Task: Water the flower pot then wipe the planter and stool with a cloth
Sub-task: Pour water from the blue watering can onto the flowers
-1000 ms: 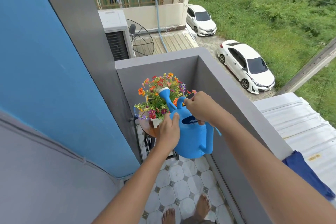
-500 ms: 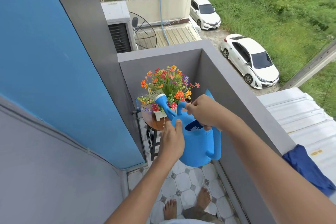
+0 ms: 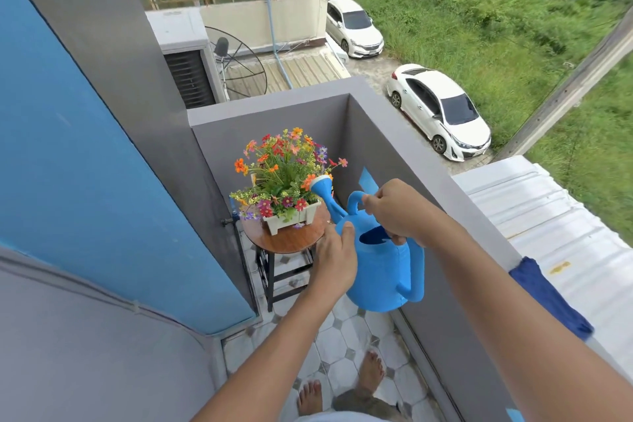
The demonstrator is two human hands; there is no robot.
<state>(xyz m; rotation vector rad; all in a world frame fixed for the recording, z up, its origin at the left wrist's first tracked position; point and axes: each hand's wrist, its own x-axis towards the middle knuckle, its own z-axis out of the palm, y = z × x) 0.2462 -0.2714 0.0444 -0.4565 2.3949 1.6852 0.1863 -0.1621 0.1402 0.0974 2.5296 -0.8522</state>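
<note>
Watering can [image 3: 378, 271] up in both hands over the balcony tiles, right hand [image 3: 399, 211] closed on its top handle, left hand [image 3: 337, 259] pressed flat to its near side, hiding part of the body. Spout rose [image 3: 322, 184] sits right at the flowers [image 3: 286, 169], whose white planter [image 3: 294, 218] stands on the round stool [image 3: 286, 238]; stool legs partly hidden. Blue cloth [image 3: 548, 296] lies on the wall ledge, partly cut by the forearm.

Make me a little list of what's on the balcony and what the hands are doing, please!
Watering can: blue, held up, spout beside the flowers
Right hand: grips top handle
Left hand: steadies the can's side
Planter: white, on round wooden stool
Cloth: blue, draped on balcony wall
Water pouring: cannot tell
</note>
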